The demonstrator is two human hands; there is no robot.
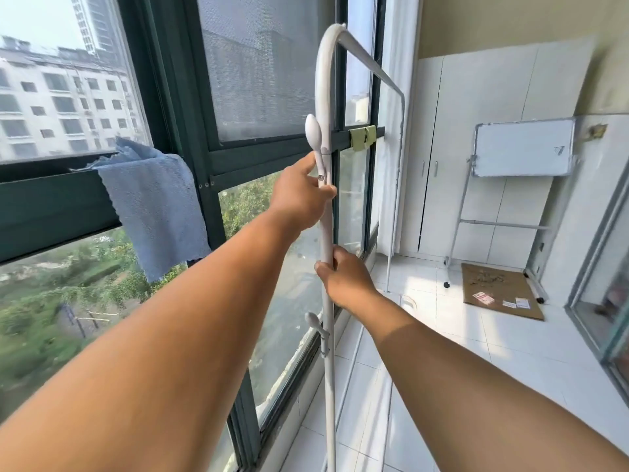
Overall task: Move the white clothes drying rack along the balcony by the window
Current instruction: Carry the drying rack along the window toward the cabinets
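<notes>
The white clothes drying rack (322,80) stands close to the dark green window (190,97). Its near upright tube runs from the floor to a curved top corner, and its top bar reaches back to a far upright. My left hand (299,195) is shut around the near upright, just below a white spoon-shaped hook. Lower on the same tube, my right hand (343,277) grips it above a second hook. The rack's feet are out of view.
A blue cloth (153,209) hangs over the window frame at left. A wheeled whiteboard stand (520,151) and flattened cardboard (500,287) sit at the far end by white cabinets (459,131). A glass door frame (599,267) lines the right. The floor is white tile (442,352).
</notes>
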